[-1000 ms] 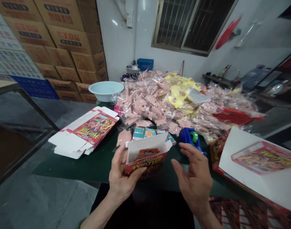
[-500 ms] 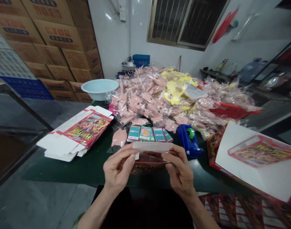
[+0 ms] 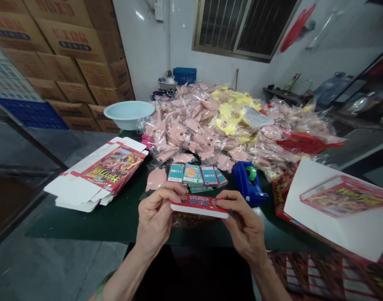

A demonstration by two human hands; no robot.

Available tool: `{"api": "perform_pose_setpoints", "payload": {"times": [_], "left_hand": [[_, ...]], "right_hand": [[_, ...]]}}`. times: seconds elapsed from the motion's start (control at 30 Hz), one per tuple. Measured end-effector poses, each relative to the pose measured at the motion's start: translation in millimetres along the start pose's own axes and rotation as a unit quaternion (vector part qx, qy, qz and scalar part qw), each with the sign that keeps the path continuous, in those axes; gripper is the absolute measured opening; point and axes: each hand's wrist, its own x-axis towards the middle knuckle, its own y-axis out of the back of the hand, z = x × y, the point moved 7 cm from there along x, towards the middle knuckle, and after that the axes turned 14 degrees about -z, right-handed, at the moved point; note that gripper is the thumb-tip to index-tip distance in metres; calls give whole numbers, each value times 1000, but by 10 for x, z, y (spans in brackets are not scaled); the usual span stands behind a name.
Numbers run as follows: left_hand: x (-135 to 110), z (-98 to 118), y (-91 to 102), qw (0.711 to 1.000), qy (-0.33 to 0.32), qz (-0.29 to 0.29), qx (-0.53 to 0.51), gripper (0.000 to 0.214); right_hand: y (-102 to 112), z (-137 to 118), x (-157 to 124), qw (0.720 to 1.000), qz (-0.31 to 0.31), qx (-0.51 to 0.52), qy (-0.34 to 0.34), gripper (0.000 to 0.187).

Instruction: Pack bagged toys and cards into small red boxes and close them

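A small red printed box [image 3: 197,205] is held low at the centre, over the green table's front edge [image 3: 85,223]. My left hand [image 3: 156,217] grips its left end with fingers curled over the folded top flap. My right hand [image 3: 244,225] pinches the right end of the same flap. The box's lid lies nearly flat, its white edge facing me. Just beyond the box lie small card packs [image 3: 196,174] in a row.
Flat unfolded red boxes [image 3: 97,173] lie stacked at the left. A blue tape dispenser [image 3: 249,183] stands right of the cards. A heap of bagged pink and yellow toys [image 3: 223,121] fills the back. A pale basin [image 3: 128,113] sits far left. More box blanks [image 3: 338,205] are at the right.
The box's open white flap has been folded down over the top. My right hand came in from the side and took hold of the flap's right end.
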Motion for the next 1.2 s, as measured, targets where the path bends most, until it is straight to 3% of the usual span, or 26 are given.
{"api": "perform_pose_setpoints", "payload": {"times": [0.07,0.17,0.27,0.43,0.57,0.67,0.93,1.2], "left_hand": [[-15,-40,-15,999,14,-6,-32,13],[-55,-56,-66,997,36,-53,-45,16],[-85,22,-90,993,34,-103,35,20],[-79,98,-124,972,37,-167,159,19],[-85,52,-88,981,-5,-130,144,18],[-95,-23,-54,989,-26,-99,105,18],[-52,-95,-19,990,-43,-111,77,17],[-138,33,-75,966,-112,-76,219,24]], "right_hand": [[-12,-12,-38,1000,-6,2,-10,25],[32,-75,-68,999,32,-16,-15,20],[43,-133,-52,997,40,-47,-40,14],[31,-228,-40,990,38,-125,-58,25],[-31,-291,-4,985,19,-166,-35,24],[-40,-334,13,981,43,-184,-30,23],[-120,-378,-83,966,100,-239,18,32],[-219,-290,-206,957,119,-262,33,41]]}}
